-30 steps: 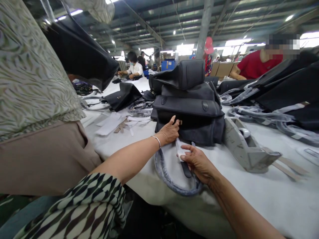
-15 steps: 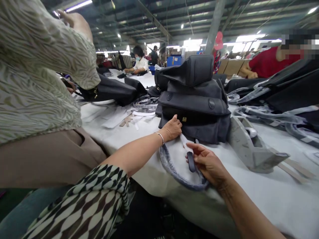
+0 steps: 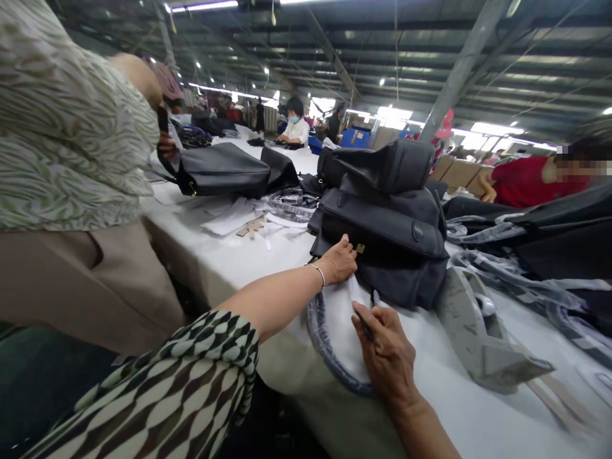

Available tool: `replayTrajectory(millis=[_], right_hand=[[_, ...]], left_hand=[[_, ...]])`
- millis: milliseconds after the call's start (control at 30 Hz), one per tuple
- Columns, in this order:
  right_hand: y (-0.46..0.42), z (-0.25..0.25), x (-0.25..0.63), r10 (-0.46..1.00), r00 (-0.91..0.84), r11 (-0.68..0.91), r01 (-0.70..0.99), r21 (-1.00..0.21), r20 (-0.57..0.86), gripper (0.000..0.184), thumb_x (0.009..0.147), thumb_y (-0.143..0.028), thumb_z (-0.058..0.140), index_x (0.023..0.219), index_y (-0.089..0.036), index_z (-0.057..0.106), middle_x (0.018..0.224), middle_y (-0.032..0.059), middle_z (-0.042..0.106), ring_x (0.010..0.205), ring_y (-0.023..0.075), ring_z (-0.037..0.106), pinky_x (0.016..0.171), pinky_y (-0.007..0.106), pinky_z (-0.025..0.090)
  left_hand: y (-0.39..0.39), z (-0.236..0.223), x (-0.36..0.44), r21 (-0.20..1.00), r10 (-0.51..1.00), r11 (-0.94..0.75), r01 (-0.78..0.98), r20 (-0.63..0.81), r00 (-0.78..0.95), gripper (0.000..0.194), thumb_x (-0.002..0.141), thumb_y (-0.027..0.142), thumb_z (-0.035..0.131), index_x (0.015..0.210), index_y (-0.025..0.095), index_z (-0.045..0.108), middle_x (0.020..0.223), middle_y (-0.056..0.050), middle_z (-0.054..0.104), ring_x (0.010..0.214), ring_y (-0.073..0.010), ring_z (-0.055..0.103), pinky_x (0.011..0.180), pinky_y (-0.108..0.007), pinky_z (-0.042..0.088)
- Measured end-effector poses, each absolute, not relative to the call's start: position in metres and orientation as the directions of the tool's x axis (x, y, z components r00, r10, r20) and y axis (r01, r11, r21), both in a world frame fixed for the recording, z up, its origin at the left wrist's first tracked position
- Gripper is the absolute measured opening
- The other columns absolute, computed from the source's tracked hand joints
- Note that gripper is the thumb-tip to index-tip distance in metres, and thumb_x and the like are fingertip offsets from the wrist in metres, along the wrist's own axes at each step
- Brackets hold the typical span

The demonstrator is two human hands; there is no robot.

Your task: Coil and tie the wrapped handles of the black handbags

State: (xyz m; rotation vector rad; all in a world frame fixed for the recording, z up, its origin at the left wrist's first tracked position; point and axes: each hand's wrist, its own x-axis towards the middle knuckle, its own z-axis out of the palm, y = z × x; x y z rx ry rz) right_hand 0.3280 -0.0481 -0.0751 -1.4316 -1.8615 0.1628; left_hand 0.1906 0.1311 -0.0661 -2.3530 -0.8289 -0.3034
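Note:
My left hand [image 3: 338, 260] lies against the lower front of a stacked black leather handbag [image 3: 377, 236], just beside its small brass clasp [image 3: 360, 248]. Whether it grips the bag I cannot tell. Below it, a looped bag strap in clear plastic wrap [image 3: 321, 331] lies on the table around a white paper sheet [image 3: 342, 325]. My right hand [image 3: 385, 354] pinches a narrow dark strap tab [image 3: 366, 326] between thumb and fingers, at the inside of that loop. Another dark bag [image 3: 382, 166] sits on top of the stack.
A co-worker in a patterned blouse [image 3: 67, 127] stands at the left beside a black handbag [image 3: 222, 171]. A grey moulded stand [image 3: 482, 331] is right of my hands. Plastic-wrapped straps [image 3: 516, 280] and white paper pieces [image 3: 234, 218] lie on the white-covered table [image 3: 191, 268].
The whole view has tilted and shifted as my head moved. My right hand has turned over and closed on the dark tab. The co-worker's black handbag has moved toward the table's middle.

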Motion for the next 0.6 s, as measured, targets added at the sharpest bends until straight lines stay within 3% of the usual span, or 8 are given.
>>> replayTrajectory(millis=[133,200,333,400,500,533,600], right_hand=[[-0.040,-0.082,0.332,0.741,-0.298,0.581,0.734,-0.351,0.602,0.029,0.087,-0.027,0.058,0.114,-0.032,0.068,0.122,0.0072,0.061,0.113,0.0260,0.054,0.095,0.043,0.048],[-0.036,-0.080,0.334,0.647,-0.387,0.698,0.648,-0.306,0.657,0.037,0.087,-0.020,0.058,0.122,-0.031,0.063,0.122,0.0063,0.064,0.112,0.0233,0.057,0.096,0.041,0.050],[-0.038,-0.054,0.330,0.526,-0.436,0.805,0.533,-0.261,0.730,0.041,0.087,-0.013,0.057,0.126,-0.025,0.061,0.110,0.0073,0.068,0.097,0.0169,0.065,0.083,0.028,0.055],[-0.039,-0.033,0.325,0.590,-0.380,0.777,0.508,-0.373,0.712,0.031,0.088,-0.018,0.058,0.117,-0.024,0.066,0.101,0.0063,0.069,0.088,0.0153,0.067,0.077,0.023,0.055],[-0.027,-0.008,0.317,0.807,-0.172,0.572,0.464,-0.676,0.565,0.023,0.088,-0.035,0.058,0.098,-0.021,0.073,0.089,0.0051,0.070,0.075,0.0158,0.067,0.066,0.023,0.055],[-0.017,-0.004,0.316,0.880,-0.109,0.462,0.425,-0.779,0.462,0.028,0.087,-0.042,0.058,0.093,-0.019,0.073,0.083,0.0051,0.070,0.069,0.0158,0.066,0.062,0.024,0.055],[0.011,-0.003,0.317,0.970,-0.054,0.241,0.302,-0.922,0.236,0.039,0.082,-0.053,0.060,0.088,-0.016,0.073,0.073,0.0045,0.067,0.061,0.0155,0.062,0.056,0.026,0.053]], left_hand=[[0.134,-0.063,0.191,-0.449,0.512,-0.625,0.639,0.383,0.769,0.024,0.087,0.013,0.050,0.088,0.009,0.074,0.090,-0.017,0.068,0.084,-0.0279,0.061,0.091,-0.055,0.033],[0.135,-0.060,0.185,-0.441,0.493,-0.674,0.593,0.330,0.805,0.023,0.087,0.015,0.051,0.084,0.009,0.073,0.089,-0.017,0.067,0.081,-0.0266,0.061,0.080,-0.046,0.038],[0.126,-0.054,0.159,-0.430,0.409,-0.781,0.454,0.199,0.891,0.020,0.085,0.016,0.056,0.073,0.013,0.072,0.088,-0.014,0.067,0.079,-0.0242,0.059,0.067,-0.038,0.037],[0.115,-0.051,0.143,-0.424,0.365,-0.816,0.394,0.150,0.919,0.019,0.083,0.017,0.058,0.069,0.015,0.071,0.087,-0.012,0.067,0.079,-0.0230,0.059,0.067,-0.037,0.038],[0.095,-0.045,0.118,-0.338,0.313,-0.879,0.336,0.121,0.942,0.015,0.079,0.019,0.062,0.067,0.018,0.070,0.087,-0.009,0.067,0.079,-0.0215,0.058,0.068,-0.034,0.039],[0.090,-0.043,0.111,-0.252,0.309,-0.909,0.331,0.125,0.943,0.012,0.076,0.017,0.064,0.066,0.018,0.070,0.087,-0.008,0.067,0.079,-0.0206,0.058,0.069,-0.033,0.040],[0.084,-0.037,0.099,0.032,0.380,-0.924,0.380,0.161,0.911,0.011,0.068,0.010,0.064,0.065,0.018,0.070,0.087,-0.004,0.068,0.078,-0.0174,0.058,0.071,-0.028,0.042]])
